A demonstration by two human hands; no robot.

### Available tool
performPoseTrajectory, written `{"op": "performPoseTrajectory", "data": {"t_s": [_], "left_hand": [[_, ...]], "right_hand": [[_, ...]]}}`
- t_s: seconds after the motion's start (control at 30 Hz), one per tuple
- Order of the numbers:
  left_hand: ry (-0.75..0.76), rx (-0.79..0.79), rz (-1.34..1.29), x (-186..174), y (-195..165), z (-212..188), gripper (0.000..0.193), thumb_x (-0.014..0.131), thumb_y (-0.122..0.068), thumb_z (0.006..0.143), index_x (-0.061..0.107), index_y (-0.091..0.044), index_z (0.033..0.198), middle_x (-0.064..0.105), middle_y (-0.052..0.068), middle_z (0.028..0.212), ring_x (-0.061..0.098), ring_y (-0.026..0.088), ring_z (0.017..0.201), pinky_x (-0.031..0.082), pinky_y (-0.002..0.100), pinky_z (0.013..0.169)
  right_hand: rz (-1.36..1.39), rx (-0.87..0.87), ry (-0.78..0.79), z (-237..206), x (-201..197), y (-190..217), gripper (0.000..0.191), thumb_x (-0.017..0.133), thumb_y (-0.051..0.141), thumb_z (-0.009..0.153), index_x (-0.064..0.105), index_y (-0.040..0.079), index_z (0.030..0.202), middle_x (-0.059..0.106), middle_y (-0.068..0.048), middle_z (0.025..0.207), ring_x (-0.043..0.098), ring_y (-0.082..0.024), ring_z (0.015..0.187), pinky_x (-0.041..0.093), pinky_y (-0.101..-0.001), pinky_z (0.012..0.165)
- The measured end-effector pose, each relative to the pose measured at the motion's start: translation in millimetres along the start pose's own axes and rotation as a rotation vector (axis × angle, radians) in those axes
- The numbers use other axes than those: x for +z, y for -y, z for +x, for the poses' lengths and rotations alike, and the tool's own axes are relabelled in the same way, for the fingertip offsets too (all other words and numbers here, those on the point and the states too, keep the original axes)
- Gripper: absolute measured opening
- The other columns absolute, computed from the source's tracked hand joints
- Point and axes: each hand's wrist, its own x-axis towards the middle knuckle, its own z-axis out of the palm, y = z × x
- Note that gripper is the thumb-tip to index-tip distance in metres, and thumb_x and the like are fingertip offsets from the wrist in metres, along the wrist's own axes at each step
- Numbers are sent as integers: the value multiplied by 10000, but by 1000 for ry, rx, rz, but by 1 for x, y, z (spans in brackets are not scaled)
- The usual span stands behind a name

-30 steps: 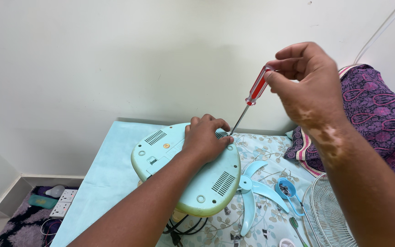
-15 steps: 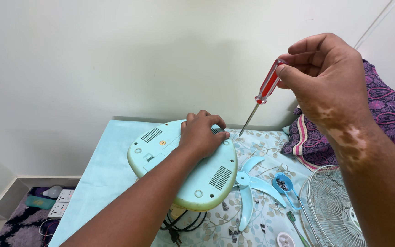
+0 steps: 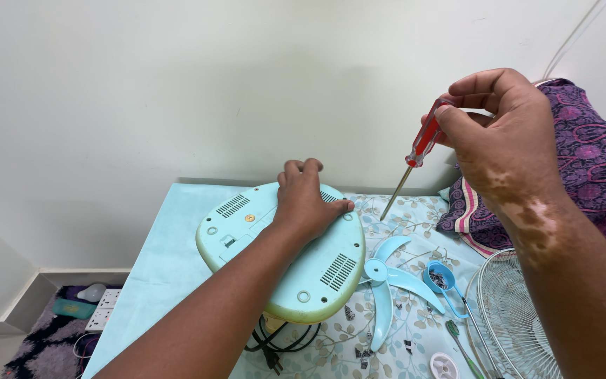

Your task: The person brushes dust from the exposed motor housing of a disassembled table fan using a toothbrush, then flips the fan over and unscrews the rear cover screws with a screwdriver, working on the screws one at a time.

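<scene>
Left hand (image 3: 308,203) pressed flat, fingers spread, on upturned fan base (image 3: 282,253) on bench (image 3: 170,238); right hand (image 3: 503,137) clamped on red screwdriver (image 3: 415,158), raised just beside base.

On the tabletop (image 3: 170,231) the fan base (image 3: 275,281) lies under my left grip (image 3: 306,203). Right of it lie the fan blade (image 3: 387,277) and grille (image 3: 520,316); the screwdriver (image 3: 415,158) hangs above, between them.
</scene>
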Motion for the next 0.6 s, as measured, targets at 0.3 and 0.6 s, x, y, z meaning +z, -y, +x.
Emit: {"op": "performPoseTrajectory", "data": {"t_s": [0.3, 0.6], "left_hand": [[-53, -189, 134, -8, -12, -7, 1033, 975, -530, 594, 443, -52, 1340, 330, 146, 1423, 306, 297, 1318, 243, 436, 1094], [-58, -177, 224, 9, 5, 14, 250, 577, -272, 1007, 688, -160, 1201, 521, 50, 1303, 362, 275, 1268, 234, 476, 1079]], "right_hand": [[143, -49, -20, 10, 11, -3, 248, 636, 40, 996, 545, -62, 1204, 659, -151, 1138, 752, -189, 1035, 628, -290, 841], [15, 57, -30, 14, 16, -17, 188, 628, 89, 997, 617, -5, 1160, 703, -161, 1091, 729, -172, 928, 648, -283, 765]]}}
